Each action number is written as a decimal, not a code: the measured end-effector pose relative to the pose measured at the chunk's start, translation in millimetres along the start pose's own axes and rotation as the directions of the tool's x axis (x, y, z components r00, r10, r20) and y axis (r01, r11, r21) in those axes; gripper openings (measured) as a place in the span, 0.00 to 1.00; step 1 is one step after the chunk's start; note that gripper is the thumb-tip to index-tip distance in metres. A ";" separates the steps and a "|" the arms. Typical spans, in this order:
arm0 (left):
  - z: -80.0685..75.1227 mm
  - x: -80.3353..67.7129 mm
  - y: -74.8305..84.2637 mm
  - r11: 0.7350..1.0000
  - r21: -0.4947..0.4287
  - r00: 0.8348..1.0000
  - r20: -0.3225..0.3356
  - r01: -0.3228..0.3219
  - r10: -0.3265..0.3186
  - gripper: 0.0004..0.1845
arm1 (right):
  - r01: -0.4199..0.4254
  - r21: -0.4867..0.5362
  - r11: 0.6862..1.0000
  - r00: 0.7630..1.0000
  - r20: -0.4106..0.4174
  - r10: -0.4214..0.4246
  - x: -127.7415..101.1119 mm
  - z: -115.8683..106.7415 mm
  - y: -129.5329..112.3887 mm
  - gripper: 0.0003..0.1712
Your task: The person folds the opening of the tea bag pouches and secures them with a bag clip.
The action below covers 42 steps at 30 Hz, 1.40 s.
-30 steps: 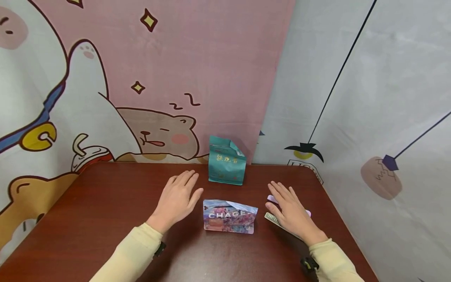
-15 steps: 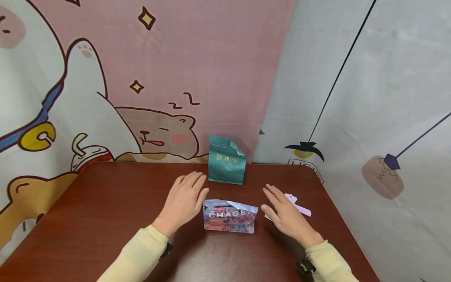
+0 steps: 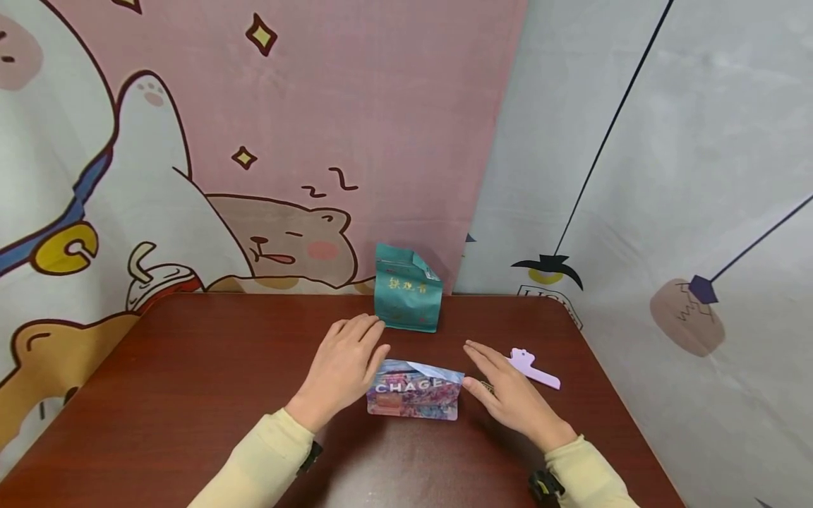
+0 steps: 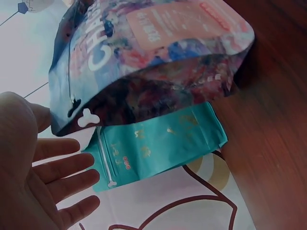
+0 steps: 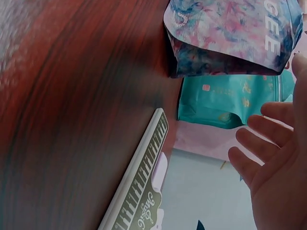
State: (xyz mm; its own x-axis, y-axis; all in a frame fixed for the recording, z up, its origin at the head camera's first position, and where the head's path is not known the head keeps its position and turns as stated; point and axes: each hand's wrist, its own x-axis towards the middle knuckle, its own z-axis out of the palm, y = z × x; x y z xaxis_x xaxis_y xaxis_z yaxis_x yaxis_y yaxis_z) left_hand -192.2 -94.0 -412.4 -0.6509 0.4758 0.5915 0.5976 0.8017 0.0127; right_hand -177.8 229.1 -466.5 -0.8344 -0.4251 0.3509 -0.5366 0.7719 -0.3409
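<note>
A colourful floral pouch lettered CHAGEE stands on the table between the two hands. At its left side is the left hand, fingers extended and thumb near the pouch's upper corner; in the left wrist view its fingers hold nothing. The right hand hovers by the pouch's right edge with straight fingers, thumb close to the upper right corner. Whether either thumb touches the pouch I cannot tell. Farther back stands a teal pouch with gold characters, its top folded.
Right of the right hand lies a lilac clip. A clip with a piano-key pattern and the word Music lies nearer, mostly hidden by that hand in the head view. A printed cloth hangs behind the table.
Both hands have moved inward toward the floral pouch, the left one rightward and the right one leftward. The lilac clip has come into fuller view. The pouches have stayed put.
</note>
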 end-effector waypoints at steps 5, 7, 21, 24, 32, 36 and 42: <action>1.9 1.6 5.5 0.999 -0.006 0.999 -0.020 -0.035 0.035 0.18 | 0.029 -0.002 1.000 0.999 -0.016 -0.029 -0.3 1.2 -3.8 0.36; 2.4 1.8 8.2 0.999 -0.008 0.999 -0.022 -0.045 0.045 0.17 | 0.035 0.000 0.999 0.999 -0.021 -0.035 -0.5 1.8 -5.3 0.36; 9.2 8.9 27.9 0.986 -0.046 0.986 -0.050 -0.161 0.159 0.12 | 0.206 -0.012 0.978 0.962 -0.178 -0.205 4.5 6.2 -13.9 0.28; 10.7 9.7 31.2 0.980 -0.055 0.981 -0.044 -0.189 0.187 0.11 | 0.253 -0.012 0.967 0.942 -0.223 -0.249 5.9 8.2 -13.4 0.25; 16.4 8.6 35.6 0.964 -0.088 0.968 -0.034 -0.251 0.249 0.05 | 0.280 0.033 0.959 0.930 -0.256 -0.263 7.6 10.8 -17.2 0.19; 18.8 9.4 36.9 0.957 -0.092 0.962 -0.033 -0.274 0.272 0.03 | 0.289 0.063 0.955 0.928 -0.265 -0.263 8.3 11.7 -18.5 0.17; 20.2 11.0 38.2 0.956 -0.096 0.960 -0.051 -0.279 0.275 0.04 | 0.295 0.079 0.952 0.922 -0.284 -0.262 9.2 14.4 -18.5 0.14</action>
State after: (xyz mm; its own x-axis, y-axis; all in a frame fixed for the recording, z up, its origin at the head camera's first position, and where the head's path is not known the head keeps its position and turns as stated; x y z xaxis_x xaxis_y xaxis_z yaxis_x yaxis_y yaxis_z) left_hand -186.0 -50.8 -421.7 -0.4365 0.6587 0.6129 0.7973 0.5989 -0.0757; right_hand -177.4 204.0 -469.4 -0.5931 -0.4605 0.6604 -0.7673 0.5719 -0.2903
